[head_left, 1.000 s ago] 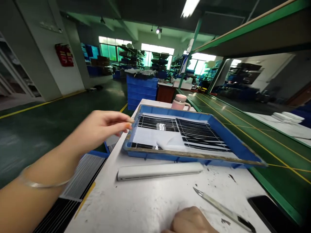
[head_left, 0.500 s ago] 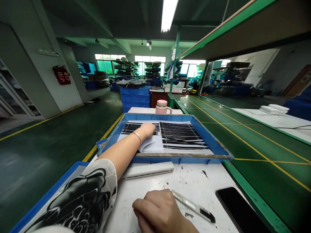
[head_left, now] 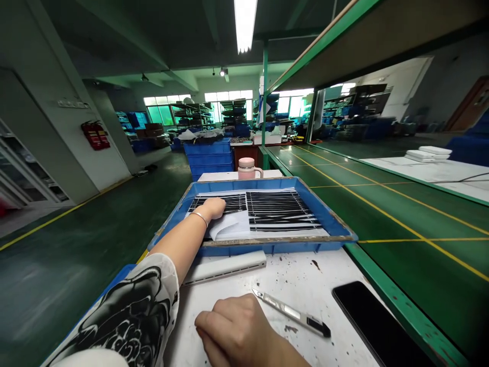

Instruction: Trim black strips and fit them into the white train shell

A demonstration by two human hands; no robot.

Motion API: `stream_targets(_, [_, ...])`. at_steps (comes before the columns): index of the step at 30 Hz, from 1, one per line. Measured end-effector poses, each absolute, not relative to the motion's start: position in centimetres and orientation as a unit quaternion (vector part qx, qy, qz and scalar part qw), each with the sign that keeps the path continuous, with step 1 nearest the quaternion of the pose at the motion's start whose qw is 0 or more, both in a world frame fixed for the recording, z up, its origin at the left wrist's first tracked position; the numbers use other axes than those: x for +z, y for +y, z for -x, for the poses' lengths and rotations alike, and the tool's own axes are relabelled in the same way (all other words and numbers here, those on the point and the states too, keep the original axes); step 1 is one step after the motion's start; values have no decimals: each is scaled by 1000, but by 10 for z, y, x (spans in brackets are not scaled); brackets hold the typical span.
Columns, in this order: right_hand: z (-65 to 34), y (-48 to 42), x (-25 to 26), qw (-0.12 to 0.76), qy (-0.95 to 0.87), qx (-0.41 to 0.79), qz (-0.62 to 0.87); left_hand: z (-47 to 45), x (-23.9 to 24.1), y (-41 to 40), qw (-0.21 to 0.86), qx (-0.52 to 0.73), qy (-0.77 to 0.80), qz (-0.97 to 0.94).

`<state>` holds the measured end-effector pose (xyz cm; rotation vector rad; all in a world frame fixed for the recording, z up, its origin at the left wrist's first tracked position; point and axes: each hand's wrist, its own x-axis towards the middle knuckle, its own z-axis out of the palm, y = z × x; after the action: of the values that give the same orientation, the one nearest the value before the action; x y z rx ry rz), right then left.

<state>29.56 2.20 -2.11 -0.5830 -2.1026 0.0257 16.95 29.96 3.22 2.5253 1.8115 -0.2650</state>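
Note:
My left hand (head_left: 214,208) reaches into a shallow blue tray (head_left: 267,246), over black strips (head_left: 280,206) lying in rows on white sheets. Its back faces me and hides the fingers, so I cannot see what they touch. Just to its right, one white sheet (head_left: 233,224) has a curled-up edge. Close to me, my right hand (head_left: 237,326) is closed above the white table (head_left: 294,270); anything inside its curled fingers is hidden. A craft knife (head_left: 288,311) with its blade out lies beside that hand. Between hand and tray rests a long white slotted bar (head_left: 229,267).
A black phone (head_left: 376,318) lies at the table's right. Behind the tray stands a pink mug (head_left: 247,168). Stacked blue crates (head_left: 210,155) are farther back. A green-framed bench with a green surface (head_left: 382,209) runs along the right, under an overhead shelf.
My left hand has shifted slightly left and nearer over the black strips. The right hand stays closed by the knife. The whole view has swung a little.

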Motion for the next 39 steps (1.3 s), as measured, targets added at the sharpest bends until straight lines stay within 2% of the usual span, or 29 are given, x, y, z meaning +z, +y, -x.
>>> stream_targets(5, [-299, 24, -21, 456, -858, 18, 237, -169, 46, 287, 16, -5, 577, -817])
stream_targets(10, [-302, 25, -23, 460, -854, 39, 240, -167, 85, 262, 29, 171, 552, -815])
stream_targets(14, [-303, 27, -20, 485, -840, 85, 229, -155, 122, 207, 79, 320, 508, -796])
stream_targets(17, [-307, 28, -13, 527, -799, 156, 244, -133, 131, 145, 146, 368, 477, -784])
stream_targets(18, [-308, 29, -11, 543, -777, 188, 256, -124, 128, 124, 186, 374, 466, -780])
stream_targets(21, [-313, 30, -4, 580, -701, 299, 287, -102, 107, 70, 467, 347, 422, -695])
stream_targets(24, [-317, 33, -4, 597, -635, 395, 291, -94, 73, 41, 603, 282, 415, -620])
stream_targets(30, [-321, 42, -12, 604, -560, 476, 308, -100, 27, 36, 672, 284, 384, -565])
stream_targets(39, [-323, 39, -1, 588, -545, 508, 316, -105, 11, 34, 720, 279, 360, -522])
